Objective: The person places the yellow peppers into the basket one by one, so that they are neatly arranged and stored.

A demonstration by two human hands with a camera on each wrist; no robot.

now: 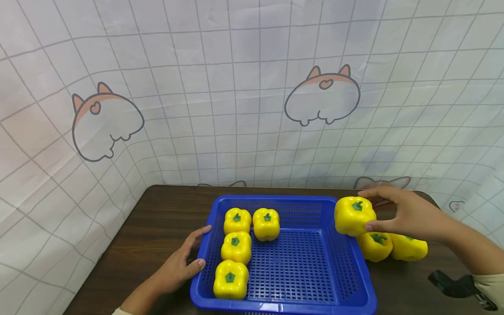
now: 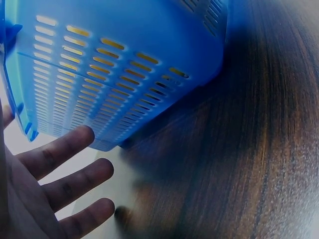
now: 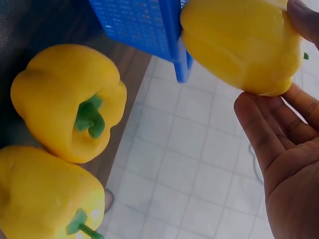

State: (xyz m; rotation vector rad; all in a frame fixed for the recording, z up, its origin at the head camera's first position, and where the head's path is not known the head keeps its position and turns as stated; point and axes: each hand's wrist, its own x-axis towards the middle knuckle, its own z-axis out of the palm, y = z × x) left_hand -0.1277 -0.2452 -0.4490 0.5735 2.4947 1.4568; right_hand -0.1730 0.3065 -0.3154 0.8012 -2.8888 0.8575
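Observation:
My right hand (image 1: pixel 413 214) grips a yellow bell pepper (image 1: pixel 352 221) between thumb and fingers, its green stem up, above the right rim of a blue plastic basket (image 1: pixel 291 267). In the right wrist view that pepper (image 3: pixel 244 45) overlaps the basket's edge. My left hand (image 1: pixel 175 269) is at the basket's left rim; the left wrist view has its fingers (image 2: pixel 79 179) spread and fairly straight beside the slotted wall. Inside the basket, three peppers (image 1: pixel 236 248) form a column along the left side, with another pepper (image 1: pixel 266 224) beside the farthest one.
Two more yellow peppers, one nearer the basket (image 1: pixel 375 247) and one farther right (image 1: pixel 409 248), lie on the dark wooden table (image 1: pixel 157 218). A black strap-like device (image 1: pixel 453 284) is at the right wrist. A white grid-patterned sheet (image 1: pixel 244 109) hangs behind the table.

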